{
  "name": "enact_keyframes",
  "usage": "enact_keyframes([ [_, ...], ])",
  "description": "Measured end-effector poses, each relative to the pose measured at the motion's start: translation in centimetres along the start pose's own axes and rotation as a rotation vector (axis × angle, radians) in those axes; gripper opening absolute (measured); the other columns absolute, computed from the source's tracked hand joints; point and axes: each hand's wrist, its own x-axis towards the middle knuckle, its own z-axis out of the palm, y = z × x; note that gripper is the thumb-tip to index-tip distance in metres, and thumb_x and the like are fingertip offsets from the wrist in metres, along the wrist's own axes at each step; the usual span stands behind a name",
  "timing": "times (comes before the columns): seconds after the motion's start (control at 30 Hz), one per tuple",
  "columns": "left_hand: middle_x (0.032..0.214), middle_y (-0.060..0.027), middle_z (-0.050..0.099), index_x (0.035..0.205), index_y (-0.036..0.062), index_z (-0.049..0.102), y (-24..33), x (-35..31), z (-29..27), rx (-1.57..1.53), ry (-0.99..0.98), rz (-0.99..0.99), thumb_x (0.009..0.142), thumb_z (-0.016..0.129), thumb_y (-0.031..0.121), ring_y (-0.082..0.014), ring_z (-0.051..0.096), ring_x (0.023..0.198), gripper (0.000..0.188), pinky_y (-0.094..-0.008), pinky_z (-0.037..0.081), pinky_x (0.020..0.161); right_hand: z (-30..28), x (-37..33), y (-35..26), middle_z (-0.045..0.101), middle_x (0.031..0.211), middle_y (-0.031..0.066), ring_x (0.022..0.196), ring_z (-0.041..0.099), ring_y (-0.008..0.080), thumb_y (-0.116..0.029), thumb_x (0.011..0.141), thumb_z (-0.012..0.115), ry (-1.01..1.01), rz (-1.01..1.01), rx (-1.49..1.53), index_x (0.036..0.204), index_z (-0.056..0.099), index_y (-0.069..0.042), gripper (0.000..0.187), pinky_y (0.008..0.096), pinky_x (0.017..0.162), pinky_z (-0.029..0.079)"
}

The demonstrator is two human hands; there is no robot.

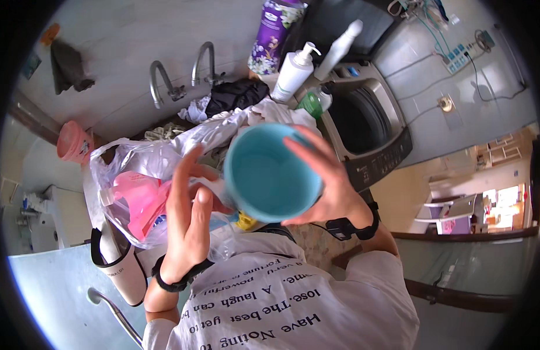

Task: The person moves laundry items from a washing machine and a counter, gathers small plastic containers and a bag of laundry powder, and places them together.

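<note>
A light-blue round plastic tub [275, 175], its open mouth turned up toward me, is in front of my chest. My right hand [331, 184] grips it from the right, fingers over the rim and thumb along the lower side; the inside looks bare. Just left of the tub is my left hand [191, 216], thumb and fingers spread apart; whether some fingertips touch the tub's side is hard to tell. Beyond my left hand, a clear plastic bag [133, 157] lies over the counter, with a pink plastic packet [138, 198] in it. A small yellow thing [245, 220] shows below the tub.
A top-loading washing machine [363, 116] stands open at the right. Near it are a white pump bottle [293, 73], a green-labelled bottle [316, 100] and a purple flowered container [273, 38]. Two taps [160, 84] rise behind dark clothes [238, 96]. A pink bucket [74, 142] is at left.
</note>
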Motion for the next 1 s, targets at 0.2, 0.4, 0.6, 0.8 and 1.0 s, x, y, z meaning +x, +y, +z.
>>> enact_keyframes([
  [0.2, 0.101, -0.0152, 0.050, 0.128, -0.0061, 0.030, 0.7, -3.3, -2.0, 0.342, 0.217, 0.324, 0.085, 0.053, 0.032, -0.0191, 0.057, 0.073, 0.061, -0.0290, 0.051, 0.063, -3.6, -10.4, 3.4, 0.036, 0.133, 0.0199, 0.117, 0.045, 0.0318, -0.031, 0.047, 0.086, 0.329, 0.351, -0.198, 0.125, 0.045, -0.001, 0.093, 0.0403, 0.095, 0.039],
  [0.4, 0.096, -0.0147, 0.052, 0.117, -0.0077, 0.038, 0.1, -5.1, -5.5, 0.499, 0.375, 0.424, 0.087, 0.052, 0.019, -0.0182, 0.058, 0.062, 0.043, -0.0271, 0.047, 0.061, -0.3, -17.2, 3.6, 0.035, 0.134, 0.0190, 0.119, 0.042, 0.0319, -0.020, 0.048, 0.085, 0.335, 0.611, -0.326, 0.126, 0.045, -0.002, 0.089, 0.0406, 0.095, 0.038],
  [0.6, 0.096, -0.0153, 0.050, 0.100, -0.0095, 0.051, 0.5, -4.9, -7.4, 0.646, 0.436, 0.565, 0.087, 0.046, 0.005, -0.0197, 0.055, 0.078, 0.021, -0.0280, 0.048, 0.065, 2.8, -17.8, 5.7, 0.033, 0.134, 0.0207, 0.119, 0.040, 0.0355, -0.023, 0.049, 0.085, 0.326, 0.582, -0.374, 0.124, 0.045, -0.002, 0.087, 0.0421, 0.094, 0.039],
  [0.8, 0.097, -0.0153, 0.061, 0.093, -0.0011, 0.060, 2.4, -4.5, -8.3, 1.091, 0.361, 0.436, 0.071, 0.051, -0.006, -0.0286, 0.059, 0.089, 0.025, -0.0338, 0.045, 0.080, 4.4, -16.8, 7.9, 0.030, 0.136, 0.0178, 0.121, 0.038, 0.0340, -0.022, 0.048, 0.086, 0.372, 0.549, -0.281, 0.124, 0.046, -0.005, 0.088, 0.0413, 0.097, 0.036],
  [1.0, 0.107, -0.0143, 0.058, 0.101, 0.0014, 0.058, 2.7, -6.4, -10.4, 1.243, 0.361, 0.289, 0.068, 0.060, 0.002, -0.0297, 0.056, 0.096, 0.033, -0.0353, 0.044, 0.080, 3.5, -16.3, 6.8, 0.021, 0.140, 0.0200, 0.124, 0.033, 0.0388, -0.030, 0.051, 0.085, 0.256, 0.541, -0.358, 0.132, 0.035, -0.007, 0.098, 0.0459, 0.096, 0.035],
])
